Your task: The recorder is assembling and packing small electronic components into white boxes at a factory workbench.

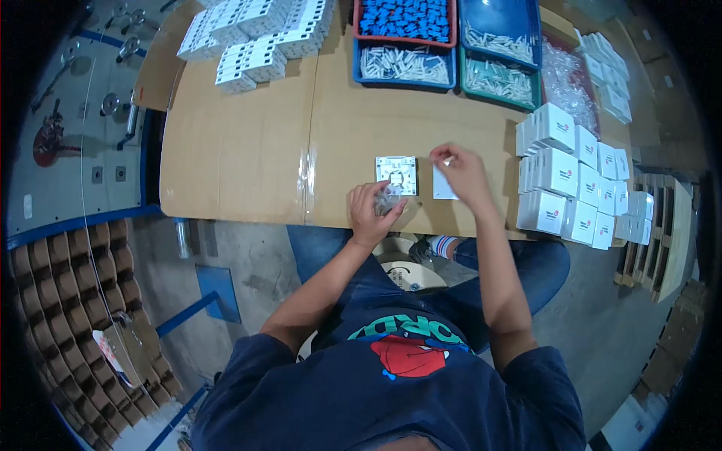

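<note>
My left hand (368,216) is closed around a crumpled clear plastic bag (388,200) at the near edge of a white square base plate (407,167). That plate lies face up on the cardboard-covered table, with slots and a round middle opening showing. To its right lies a flat white square cover (442,189), partly under my right hand (466,177). The fingers of that hand are pinched together just above the cover. Something small and whitish shows at the fingertips, too small to name.
Stacked white boxes (560,173) stand at the right edge, and rows of white switch-like units (259,45) at the far left. Along the back sit a red tray (406,39) of blue parts and blue and green trays (406,81) of white plugs. Clear bags (568,75) lie beside them.
</note>
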Demonstrator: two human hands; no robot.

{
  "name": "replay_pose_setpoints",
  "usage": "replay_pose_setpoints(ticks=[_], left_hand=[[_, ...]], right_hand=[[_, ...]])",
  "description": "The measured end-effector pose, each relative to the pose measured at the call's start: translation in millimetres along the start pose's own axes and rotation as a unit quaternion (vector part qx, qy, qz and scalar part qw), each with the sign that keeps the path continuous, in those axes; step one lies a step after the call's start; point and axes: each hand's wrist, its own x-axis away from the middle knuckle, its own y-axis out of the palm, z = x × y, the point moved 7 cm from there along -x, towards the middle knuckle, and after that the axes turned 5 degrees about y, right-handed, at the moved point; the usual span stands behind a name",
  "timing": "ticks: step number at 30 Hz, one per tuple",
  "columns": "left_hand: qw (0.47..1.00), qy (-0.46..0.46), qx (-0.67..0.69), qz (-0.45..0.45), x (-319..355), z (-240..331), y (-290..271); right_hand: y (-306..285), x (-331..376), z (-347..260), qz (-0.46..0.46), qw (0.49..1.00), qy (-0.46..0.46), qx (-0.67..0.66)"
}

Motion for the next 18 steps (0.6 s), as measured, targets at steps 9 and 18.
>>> replay_pose_setpoints(ticks=[9, 18], left_hand=[[1.000, 0.002, 0.030, 0.001, 6.7, -6.6, -2.2], [0.999, 0.010, 0.033, 0.012, 3.2, -4.8, 0.3]], right_hand=[[55.4, 51.7, -49.7, -0.115, 0.991, 0.059, 0.044], [67.5, 55.2, -37.9, -0.128, 0.990, -0.004, 0.064]])
